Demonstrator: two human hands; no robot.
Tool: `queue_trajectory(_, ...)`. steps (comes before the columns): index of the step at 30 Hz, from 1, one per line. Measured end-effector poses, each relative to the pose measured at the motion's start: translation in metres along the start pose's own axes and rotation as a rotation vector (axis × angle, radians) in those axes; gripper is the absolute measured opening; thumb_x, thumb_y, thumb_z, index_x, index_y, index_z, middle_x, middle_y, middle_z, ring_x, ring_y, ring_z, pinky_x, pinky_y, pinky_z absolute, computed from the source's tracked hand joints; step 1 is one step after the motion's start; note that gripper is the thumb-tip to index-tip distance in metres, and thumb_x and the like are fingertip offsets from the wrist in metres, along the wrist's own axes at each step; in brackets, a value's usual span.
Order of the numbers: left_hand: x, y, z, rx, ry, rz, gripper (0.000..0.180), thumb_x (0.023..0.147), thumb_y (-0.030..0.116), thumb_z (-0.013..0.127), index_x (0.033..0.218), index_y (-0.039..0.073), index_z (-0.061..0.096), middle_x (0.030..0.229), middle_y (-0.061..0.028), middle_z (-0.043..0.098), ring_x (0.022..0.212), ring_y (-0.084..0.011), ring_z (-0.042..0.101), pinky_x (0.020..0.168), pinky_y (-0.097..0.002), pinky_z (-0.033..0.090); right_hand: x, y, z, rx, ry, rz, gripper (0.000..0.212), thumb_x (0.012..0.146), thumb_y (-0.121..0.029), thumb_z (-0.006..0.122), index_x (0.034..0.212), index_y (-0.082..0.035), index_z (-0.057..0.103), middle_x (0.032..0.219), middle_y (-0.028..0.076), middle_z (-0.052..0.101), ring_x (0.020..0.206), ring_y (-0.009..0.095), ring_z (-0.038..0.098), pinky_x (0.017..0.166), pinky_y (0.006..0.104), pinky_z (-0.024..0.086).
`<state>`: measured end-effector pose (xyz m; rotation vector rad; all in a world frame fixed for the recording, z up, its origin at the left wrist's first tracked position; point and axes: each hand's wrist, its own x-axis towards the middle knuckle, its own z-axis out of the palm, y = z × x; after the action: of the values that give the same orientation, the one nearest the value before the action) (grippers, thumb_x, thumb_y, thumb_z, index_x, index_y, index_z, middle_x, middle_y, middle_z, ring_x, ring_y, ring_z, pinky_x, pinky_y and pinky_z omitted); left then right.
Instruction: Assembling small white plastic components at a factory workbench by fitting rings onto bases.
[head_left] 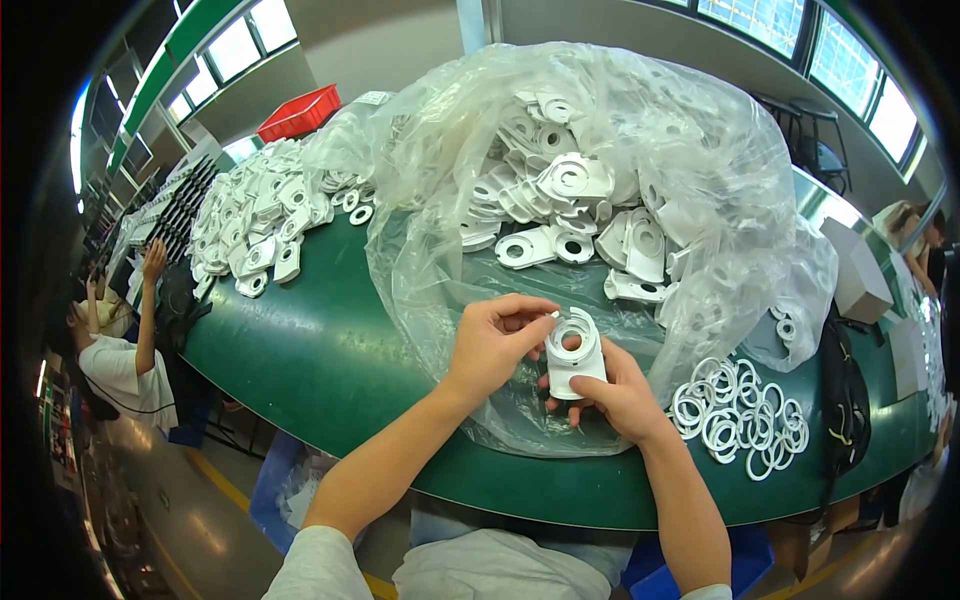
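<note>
My right hand [625, 398] grips a white plastic housing [578, 378] with a round opening at its top, thumb across its front face and fingers behind it. A white ring [588, 325] shows around that opening. My left hand [497, 342] is closed in a pinch at the ring's upper left edge, thumb and index finger together; the fingertips partly cover what they grip. Beyond the hands, a large clear plastic bag [420, 270] lies spread open, holding many similar white housings [575, 180]. To the right of my right hand lies a pile of loose white rings [720, 425].
The green table [280, 330] carries another heap of white housings [265, 210] at the left. A red crate [300, 112] stands behind it. White boxes [857, 270] and a black bag [848, 405] lie at the right. Another person [130, 360] works at the far left; blue bins [275, 490] sit below.
</note>
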<state>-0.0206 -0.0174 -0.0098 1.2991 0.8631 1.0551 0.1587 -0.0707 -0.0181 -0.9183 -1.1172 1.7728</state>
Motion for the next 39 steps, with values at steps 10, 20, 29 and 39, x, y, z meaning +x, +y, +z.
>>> queue_trajectory(10, 0.000, -0.003, 0.002, 0.057, -0.007, 0.070, 0.016, 0.083, 0.001, 0.063, 0.099, -0.002, 0.067, 0.086, -0.0046, 0.063, 0.067, -0.0069, 0.058, 0.058, -0.0201, 0.046, -0.002, -0.003, 0.002, 0.009, 0.001, -0.007, 0.043, 0.083, -0.002, 0.051, 0.125, 0.000, 0.043, 0.099, 0.014, 0.064, 0.081, 0.019, 0.065, 0.055, 0.0271, 0.053)
queue_trajectory(20, -0.003, -0.004, 0.002, 0.266, -0.033, 0.243, 0.017, 0.082, -0.001, 0.064, 0.099, -0.002, 0.067, 0.093, -0.0059, 0.061, 0.077, -0.0091, 0.062, 0.066, -0.0200, 0.050, 0.002, 0.006, -0.001, 0.006, 0.008, -0.047, 0.035, 0.095, -0.011, 0.044, 0.128, -0.001, 0.039, 0.098, 0.019, 0.064, 0.076, 0.024, 0.067, 0.053, 0.0271, 0.053)
queue_trajectory(29, -0.002, -0.005, 0.000, 0.336, -0.067, 0.235, 0.019, 0.082, -0.002, 0.064, 0.100, -0.003, 0.066, 0.094, -0.0071, 0.061, 0.081, -0.0115, 0.063, 0.070, -0.0217, 0.052, 0.001, 0.005, 0.000, 0.036, 0.003, -0.051, 0.035, 0.095, -0.010, 0.042, 0.128, -0.001, 0.035, 0.096, 0.022, 0.064, 0.074, 0.027, 0.067, 0.051, 0.0293, 0.054)
queue_trajectory(39, -0.001, -0.005, 0.000, 0.251, -0.095, 0.216, 0.019, 0.082, -0.003, 0.063, 0.101, -0.003, 0.066, 0.096, -0.0071, 0.057, 0.083, -0.0115, 0.061, 0.069, -0.0219, 0.052, -0.001, 0.001, 0.004, 0.003, 0.003, -0.088, 0.032, 0.095, -0.006, 0.038, 0.127, -0.001, 0.034, 0.097, 0.021, 0.063, 0.076, 0.025, 0.067, 0.052, 0.0290, 0.054)
